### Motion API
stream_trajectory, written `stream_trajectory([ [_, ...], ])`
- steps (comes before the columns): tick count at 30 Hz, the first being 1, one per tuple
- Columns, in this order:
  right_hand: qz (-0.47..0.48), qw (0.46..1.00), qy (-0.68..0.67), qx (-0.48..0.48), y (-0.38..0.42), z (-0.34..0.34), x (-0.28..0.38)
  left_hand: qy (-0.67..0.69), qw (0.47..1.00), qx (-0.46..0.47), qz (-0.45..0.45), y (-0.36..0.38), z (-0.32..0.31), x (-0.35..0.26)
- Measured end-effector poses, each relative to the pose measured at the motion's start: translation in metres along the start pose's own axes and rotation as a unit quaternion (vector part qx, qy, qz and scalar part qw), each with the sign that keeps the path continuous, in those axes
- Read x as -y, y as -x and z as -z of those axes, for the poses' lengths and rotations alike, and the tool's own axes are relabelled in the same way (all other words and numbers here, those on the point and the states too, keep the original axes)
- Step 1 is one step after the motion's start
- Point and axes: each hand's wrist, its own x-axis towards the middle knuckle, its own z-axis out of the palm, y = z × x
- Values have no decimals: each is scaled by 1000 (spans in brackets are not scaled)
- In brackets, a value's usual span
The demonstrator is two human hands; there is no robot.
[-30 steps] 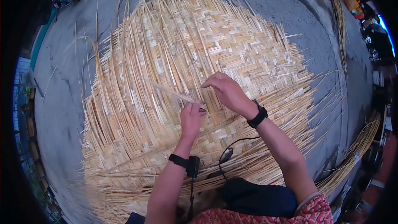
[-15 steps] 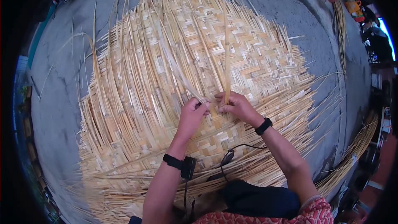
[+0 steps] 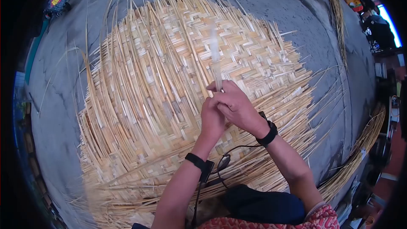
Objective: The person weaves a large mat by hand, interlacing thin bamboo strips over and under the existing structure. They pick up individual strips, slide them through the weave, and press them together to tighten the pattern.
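A large woven mat of split strips (image 3: 250,46) lies on the ground, with long loose strips along its left side and lower edge. Over its middle, my right hand (image 3: 232,101) is closed on a pale strip (image 3: 215,55) that rises away from me and is blurred by motion. My left hand (image 3: 212,116) touches my right hand from the lower left. Its fingers are mostly hidden behind the right one, so what they hold cannot be made out. Both wrists wear black bands.
Grey concrete ground (image 3: 55,89) surrounds the mat. Bundles of strips (image 3: 366,142) lie at the right. A person in dark clothing (image 3: 380,32) is at the upper right. A black cable (image 3: 241,146) hangs near my arms. A vehicle with a patterned cover (image 3: 57,3) stands upper left.
My hands were apart, each at a strip; now they are together. The left hand moved right and up, the right slightly left. The view has shifted a little.
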Motion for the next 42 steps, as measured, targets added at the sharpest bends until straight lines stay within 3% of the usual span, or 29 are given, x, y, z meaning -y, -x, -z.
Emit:
stream_trajectory([
  [1, 54, 997, 35, -35, -7, 3, -4, 2, 1000, 6, -2, -2, 9, -3],
  [2, 50, 997, 39, -38, 5, -2, -30, 127, 982, 43, 131, -6, 32, -12],
  [3, -103, 994, 20, 18, 23, -17, -75, 245, 932, 78, 258, -12, 50, -19],
  [4, -251, 965, -2, 72, 20, -20, -83, 242, 933, 80, 253, -14, 56, -21],
  [5, -251, 966, -3, 68, 22, -23, -90, 271, 927, 96, 242, -11, 62, -22],
  [7, -438, 857, -232, 140, 29, -28, -95, 304, 915, 113, 239, -11, 66, -23],
  [9, -421, 871, -219, 124, 39, -28, -99, 136, 946, 138, 258, -27, 64, -27],
  [11, -227, 924, -295, 92, 51, -24, -101, 162, 942, 184, 228, -37, 45, -15],
  [13, -178, 939, -267, 125, 53, -8, -88, 191, 933, 228, 205, -39, 33, -4],
  [15, -175, 974, -143, -19, 47, 16, -56, 290, 886, 229, 280, -34, 31, -1],
  [16, -167, 971, -75, -152, 58, 25, -62, 337, 885, 165, 276, -35, 45, -1],
  [17, -155, 946, -4, -283, 73, 38, -73, 335, 886, 165, 274, -39, 59, 10],
  [19, -245, 822, -84, -508, 98, 59, -96, 192, 939, 26, 283, -41, 82, 33],
  [20, -244, 823, -86, -505, 113, 60, -104, 195, 930, 43, 307, -43, 90, 27],
  [22, -470, 812, -61, -340, 135, 58, -113, 194, 935, 59, 292, -45, 84, 28],
  [23, -403, 885, 23, -233, 121, 45, -92, 192, 937, 80, 279, -44, 76, 26],
  [24, -236, 955, 74, -161, 100, 31, -70, 224, 928, 57, 293, -43, 68, 17],
  [25, -103, 979, 155, -81, 81, 24, -61, 221, 927, 62, 298, -41, 67, 15],
  [26, -80, 979, 186, 0, 57, 20, -48, 231, 919, 105, 303, -43, 65, 13],
  [27, -28, 970, 240, 5, 47, 6, -59, 243, 909, 145, 305, -45, 65, 10],
  [29, -50, 961, 202, 180, 36, -1, -88, 239, 924, 151, 257, -40, 77, 5],
  [31, -60, 963, 138, 224, 29, 3, -98, 233, 936, 153, 215, -29, 92, 8],
  [33, -70, 956, 78, 273, 26, 5, -98, 118, 986, -67, 101, -16, 102, 13],
  [34, -63, 956, 75, 278, 23, 7, -95, 87, 985, -109, 101, -10, 108, 27],
  [35, -56, 955, 71, 283, 21, 9, -92, 88, 984, -111, 103, -1, 109, 31],
  [36, -56, 954, 70, 285, 17, 9, -90, -8, 992, -106, 74, 8, 111, 36],
  [38, 63, 940, 196, 270, 8, 6, -85, -106, 988, -99, 46, 26, 109, 43],
  [40, 34, 952, 190, 239, -2, 1, -75, -200, 974, -95, -53, 41, 96, 48],
  [42, 4, 961, 186, 205, -5, -3, -74, -217, 969, -99, -61, 55, 83, 54],
])
